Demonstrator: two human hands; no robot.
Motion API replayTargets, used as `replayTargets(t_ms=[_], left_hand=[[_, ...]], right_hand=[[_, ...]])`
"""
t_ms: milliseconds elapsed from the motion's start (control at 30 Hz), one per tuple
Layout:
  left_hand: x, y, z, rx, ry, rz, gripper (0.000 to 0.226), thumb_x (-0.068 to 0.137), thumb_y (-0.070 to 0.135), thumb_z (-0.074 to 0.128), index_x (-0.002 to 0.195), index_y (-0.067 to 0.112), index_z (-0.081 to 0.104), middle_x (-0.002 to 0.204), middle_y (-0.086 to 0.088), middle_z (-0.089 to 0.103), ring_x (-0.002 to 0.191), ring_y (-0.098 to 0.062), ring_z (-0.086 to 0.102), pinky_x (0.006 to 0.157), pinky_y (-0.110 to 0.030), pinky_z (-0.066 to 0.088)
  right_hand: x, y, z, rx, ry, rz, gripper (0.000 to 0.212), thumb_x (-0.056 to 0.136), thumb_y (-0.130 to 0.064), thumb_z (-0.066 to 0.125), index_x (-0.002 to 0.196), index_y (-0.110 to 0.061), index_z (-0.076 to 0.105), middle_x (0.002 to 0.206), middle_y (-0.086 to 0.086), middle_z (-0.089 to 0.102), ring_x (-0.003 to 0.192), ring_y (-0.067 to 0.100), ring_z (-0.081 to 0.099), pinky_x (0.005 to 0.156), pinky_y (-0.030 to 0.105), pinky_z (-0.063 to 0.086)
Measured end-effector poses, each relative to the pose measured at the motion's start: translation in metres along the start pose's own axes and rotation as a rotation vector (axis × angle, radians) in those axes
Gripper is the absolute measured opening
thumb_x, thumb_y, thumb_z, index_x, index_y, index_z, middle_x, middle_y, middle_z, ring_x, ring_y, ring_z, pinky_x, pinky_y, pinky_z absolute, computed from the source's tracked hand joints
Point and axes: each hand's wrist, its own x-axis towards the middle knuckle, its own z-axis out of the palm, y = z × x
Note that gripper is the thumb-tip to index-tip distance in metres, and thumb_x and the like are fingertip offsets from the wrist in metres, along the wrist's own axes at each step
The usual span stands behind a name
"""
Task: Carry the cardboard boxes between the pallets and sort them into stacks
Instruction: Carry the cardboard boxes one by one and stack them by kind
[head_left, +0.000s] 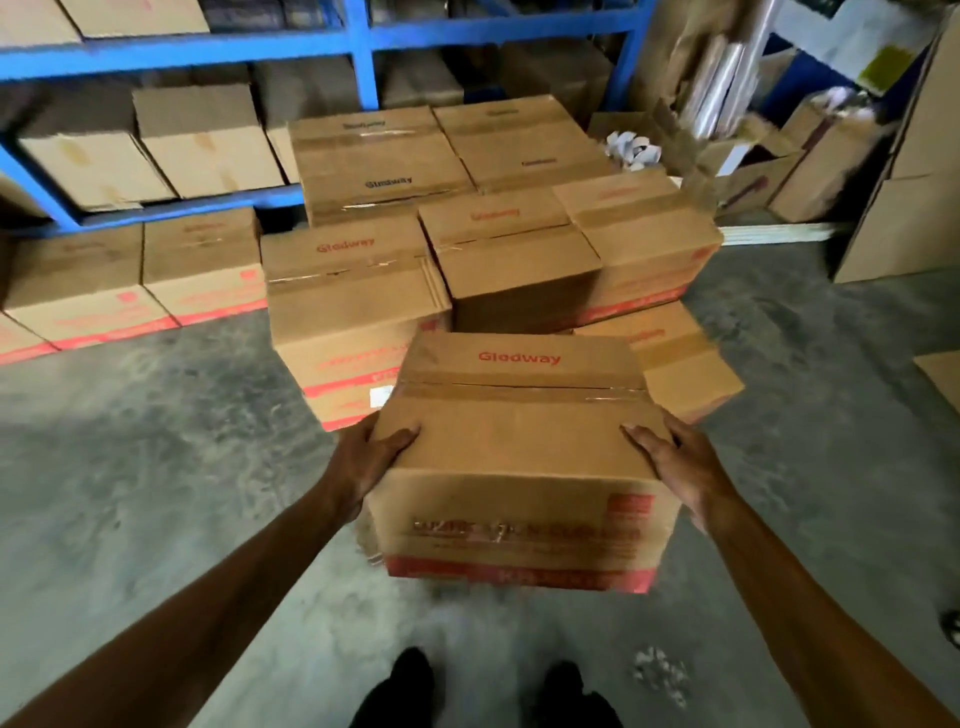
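I hold a taped brown cardboard box (519, 452) with red "Gledway" print in front of me, above the concrete floor. My left hand (366, 462) grips its left side and my right hand (675, 462) grips its right side, thumbs on the top. Just beyond it stands a group of stacked boxes (353, 291) with the same red print, at several heights. Two taller boxes with dark print (374, 161) sit behind them. No pallet shows under the boxes.
A blue metal rack (358, 36) full of cartons fills the back wall. More boxes line the floor at the left (130, 280). Open cartons and rolled film clutter the back right (737, 145). Tall cardboard stands at the right (914, 197). My shoes (488, 691) are on grey concrete.
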Motion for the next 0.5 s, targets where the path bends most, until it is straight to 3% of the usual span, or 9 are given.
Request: replayTargets(t_ms=[100,200,267,333,400,500], left_hand=[[0.036,-0.004,0.049,-0.008,0.056,0.004,0.045,0.084,0.027,0.070,0.125,0.012,0.059,0.113,-0.007,0.068,0.093,-0.020,0.068,0.079,-0.032,0.055],[0.079,-0.035,0.099,-0.051,0.168,-0.023,0.044,0.084,0.022,0.071,0.125,0.013,0.059,0.114,-0.008,0.069,0.089,-0.017,0.069,0.073,-0.026,0.057],[0.101,-0.061,0.130,-0.092,0.245,-0.028,0.040,0.084,0.018,0.071,0.122,0.017,0.058,0.111,-0.006,0.069,0.082,-0.012,0.070,0.066,-0.022,0.056],[0.121,-0.092,0.159,-0.116,0.278,-0.082,0.047,0.084,0.019,0.070,0.128,0.020,0.055,0.113,-0.002,0.068,0.086,-0.012,0.070,0.067,-0.024,0.056],[0.149,-0.125,0.187,-0.166,0.276,-0.099,0.054,0.086,0.020,0.068,0.136,0.022,0.050,0.119,-0.001,0.066,0.098,-0.017,0.068,0.073,-0.028,0.057],[0.191,-0.163,0.216,-0.190,0.345,-0.063,0.058,0.085,0.023,0.067,0.139,0.027,0.046,0.123,0.005,0.064,0.107,-0.015,0.064,0.079,-0.025,0.055]], right_hand=[[0.068,0.019,-0.023,-0.033,-0.032,-0.049,0.037,0.090,-0.020,0.063,0.127,-0.018,0.058,0.108,0.000,0.062,0.079,0.003,0.056,0.065,0.016,0.045],[0.150,0.053,-0.033,-0.078,-0.144,-0.083,0.047,0.090,-0.024,0.063,0.135,-0.018,0.052,0.115,-0.004,0.059,0.097,0.011,0.056,0.082,0.019,0.043],[0.196,0.080,-0.036,-0.093,-0.185,-0.127,0.043,0.089,-0.022,0.064,0.131,-0.020,0.054,0.114,-0.007,0.060,0.099,0.008,0.056,0.080,0.006,0.044],[0.235,0.112,-0.041,-0.143,-0.205,-0.155,0.039,0.090,-0.020,0.063,0.128,-0.020,0.056,0.112,-0.008,0.061,0.096,0.004,0.059,0.075,-0.004,0.040],[0.279,0.149,-0.045,-0.171,-0.202,-0.180,0.043,0.090,-0.020,0.062,0.132,-0.019,0.054,0.115,-0.010,0.059,0.098,0.000,0.057,0.075,-0.006,0.038],[0.341,0.193,-0.036,-0.138,-0.212,-0.226,0.044,0.090,-0.019,0.063,0.133,-0.018,0.052,0.111,-0.010,0.061,0.083,-0.021,0.056,0.074,-0.004,0.040]])
